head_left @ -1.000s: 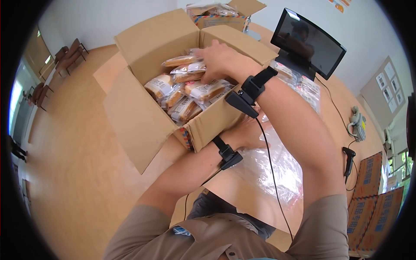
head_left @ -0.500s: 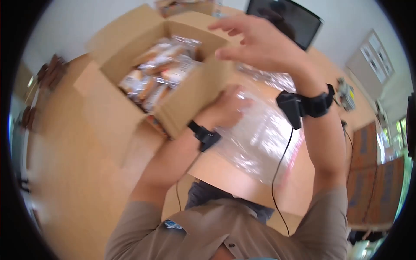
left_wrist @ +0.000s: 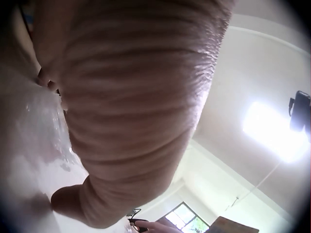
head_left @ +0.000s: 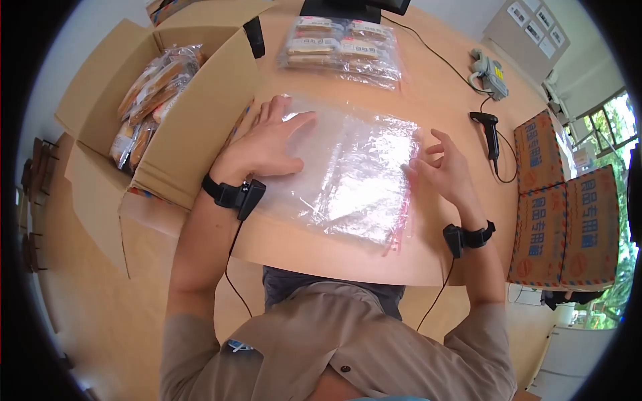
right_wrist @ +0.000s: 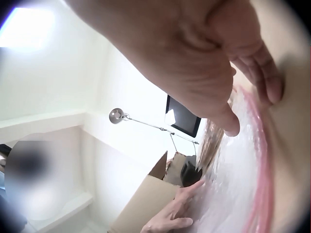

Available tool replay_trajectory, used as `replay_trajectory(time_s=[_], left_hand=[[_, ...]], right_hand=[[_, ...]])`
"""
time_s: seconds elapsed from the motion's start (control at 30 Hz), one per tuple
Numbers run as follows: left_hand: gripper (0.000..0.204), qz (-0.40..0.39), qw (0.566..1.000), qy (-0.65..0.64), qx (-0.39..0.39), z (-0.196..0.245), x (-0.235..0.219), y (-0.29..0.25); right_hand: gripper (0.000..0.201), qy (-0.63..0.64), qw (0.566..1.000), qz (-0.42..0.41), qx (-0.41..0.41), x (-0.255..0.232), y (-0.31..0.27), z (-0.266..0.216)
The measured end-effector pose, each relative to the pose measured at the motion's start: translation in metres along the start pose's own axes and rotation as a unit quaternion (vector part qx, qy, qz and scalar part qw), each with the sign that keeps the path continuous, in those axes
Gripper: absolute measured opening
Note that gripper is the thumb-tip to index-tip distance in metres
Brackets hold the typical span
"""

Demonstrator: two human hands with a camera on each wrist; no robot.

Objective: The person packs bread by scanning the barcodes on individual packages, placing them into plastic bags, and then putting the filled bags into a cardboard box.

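A clear plastic bag [head_left: 328, 170] with a pink strip along its right edge lies flat on the table. My left hand [head_left: 267, 146] rests on the bag's left part, fingers and thumb spread. At the pink edge is my right hand [head_left: 447, 175], its thumb over the bag and its fingers loosely bent beside the strip. In the right wrist view that thumb [right_wrist: 230, 124] is near the film and the fingertips [right_wrist: 274, 90] reach down past the pink strip [right_wrist: 262, 150]. An open cardboard box [head_left: 207, 113] stands left of the left hand, with several wrapped breads [head_left: 157, 90] inside.
Filled clear bags of packaged bread [head_left: 341, 50] lie at the back of the table, by the monitor base [head_left: 341, 9]. Towards the right are a telephone [head_left: 490, 72] and a corded barcode scanner [head_left: 490, 137]. Several printed cartons [head_left: 565, 200] are stacked beyond the table's right side.
My right hand has left the box of breads and come down to the bag's pink edge. The left hand has shifted onto the bag's left part. The head view has turned right.
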State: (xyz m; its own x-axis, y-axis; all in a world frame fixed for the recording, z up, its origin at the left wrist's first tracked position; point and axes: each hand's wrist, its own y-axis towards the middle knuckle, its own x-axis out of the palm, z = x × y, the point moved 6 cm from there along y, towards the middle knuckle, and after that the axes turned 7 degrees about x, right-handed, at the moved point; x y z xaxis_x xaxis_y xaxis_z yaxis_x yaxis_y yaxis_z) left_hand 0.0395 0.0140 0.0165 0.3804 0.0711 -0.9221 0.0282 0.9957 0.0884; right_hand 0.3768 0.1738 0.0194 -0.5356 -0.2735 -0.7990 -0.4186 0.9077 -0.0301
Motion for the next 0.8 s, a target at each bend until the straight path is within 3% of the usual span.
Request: replay_trajectory(time_s=[0.03,0.1,0.23,0.33,0.4,0.5,0.63,0.7,0.8], left_hand=[[0.086,-0.004,1.0,0.012,-0.006,0.0,-0.001,0.0],[0.089,-0.013,1.0,0.023,-0.01,-0.001,0.002,-0.001],[0.091,0.031,0.999,0.002,-0.012,-0.006,0.0,0.001],[0.089,0.05,0.999,-0.006,-0.015,-0.009,0.0,0.001],[0.087,0.059,0.998,-0.001,-0.009,-0.009,0.001,0.001],[0.084,0.117,0.993,-0.007,-0.016,-0.008,-0.002,0.0],[0.079,0.133,0.989,-0.045,-0.052,0.004,-0.007,0.0],[0.076,0.133,0.985,-0.088,-0.06,0.004,-0.007,0.002],[0.073,0.147,0.979,-0.132,-0.051,-0.006,-0.003,0.006]], right_hand=[[0.087,0.001,1.0,-0.001,0.003,0.004,-0.004,0.004],[0.093,0.159,0.986,-0.029,0.034,0.016,-0.014,0.001],[0.098,0.182,0.98,-0.075,0.03,0.023,-0.034,-0.014],[0.101,0.204,0.972,-0.089,0.076,0.029,-0.04,-0.017],[0.105,0.099,0.994,0.03,-0.03,0.019,-0.038,-0.029],[0.107,0.016,0.997,0.062,-0.052,0.023,-0.034,-0.036],[0.108,0.004,1.0,0.005,-0.008,0.029,-0.018,-0.042],[0.108,0.09,0.995,-0.028,-0.014,0.038,0.001,-0.021],[0.107,0.181,0.983,-0.004,-0.009,0.031,0.027,-0.012]])
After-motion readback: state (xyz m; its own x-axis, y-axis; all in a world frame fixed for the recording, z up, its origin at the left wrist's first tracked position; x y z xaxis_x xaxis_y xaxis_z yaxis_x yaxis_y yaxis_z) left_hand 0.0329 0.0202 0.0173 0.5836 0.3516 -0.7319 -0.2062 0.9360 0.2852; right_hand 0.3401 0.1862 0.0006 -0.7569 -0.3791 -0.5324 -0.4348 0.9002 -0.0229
